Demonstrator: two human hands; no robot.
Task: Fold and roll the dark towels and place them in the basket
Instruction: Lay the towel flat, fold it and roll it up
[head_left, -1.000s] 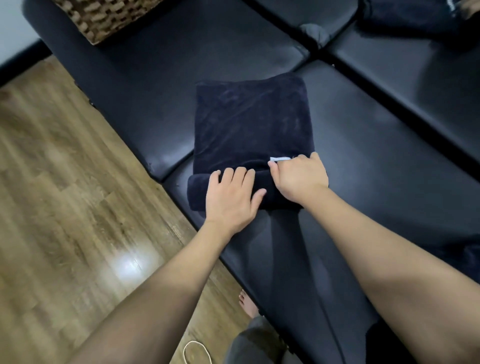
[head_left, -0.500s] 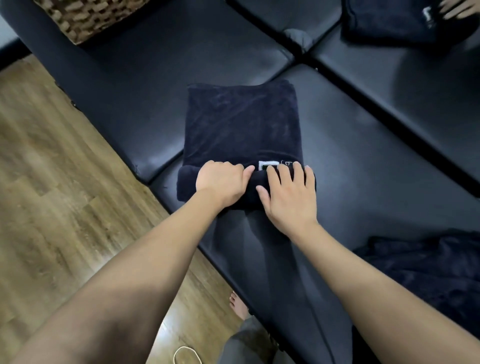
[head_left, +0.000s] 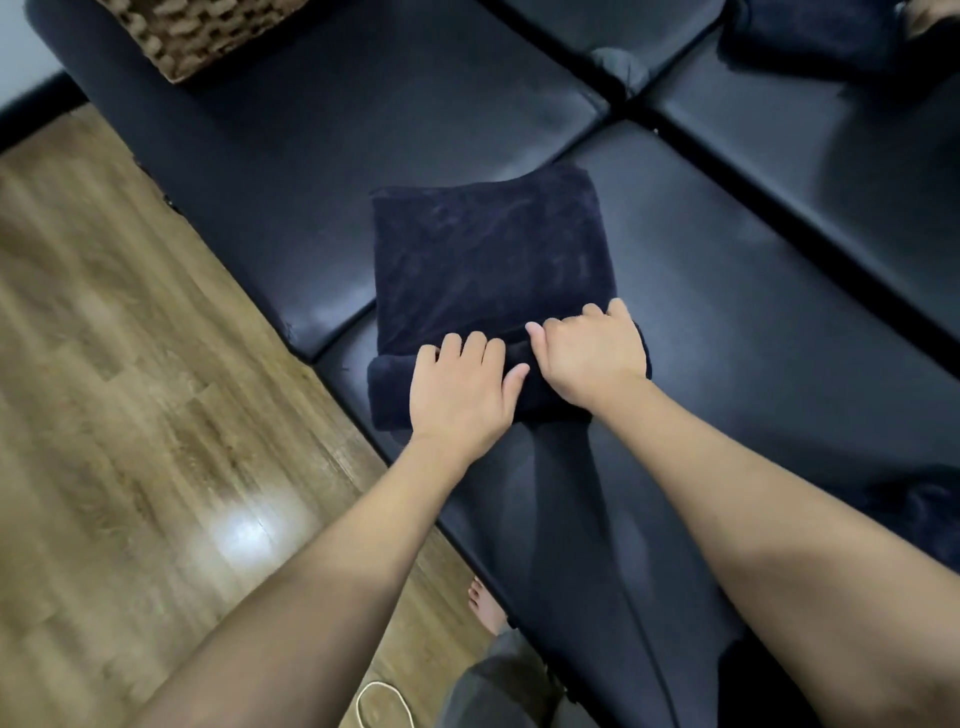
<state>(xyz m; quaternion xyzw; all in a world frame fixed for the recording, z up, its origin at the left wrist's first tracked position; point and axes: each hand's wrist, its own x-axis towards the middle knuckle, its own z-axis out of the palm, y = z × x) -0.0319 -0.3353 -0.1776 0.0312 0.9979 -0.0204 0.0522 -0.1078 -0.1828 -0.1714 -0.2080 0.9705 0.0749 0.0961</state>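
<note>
Hands sit side by side on the rolled near edge of the towel (head_left: 488, 260) at frame centre, left hand (head_left: 460, 395) flat with straight fingers, right hand (head_left: 592, 353) curled gripping, tightening the roll; basket (head_left: 202, 36) upper left.

Dim soft light, glare patch on wooden floor (head_left: 228, 535), blurred wide-angle edges

Support: black cushioned bench (head_left: 727, 291) is standing on wood floor (head_left: 130, 415).
Lying on it: partly rolled dark towel (head_left: 488, 260), woven basket (head_left: 202, 31), crumpled dark towels (head_left: 914, 509).
</note>
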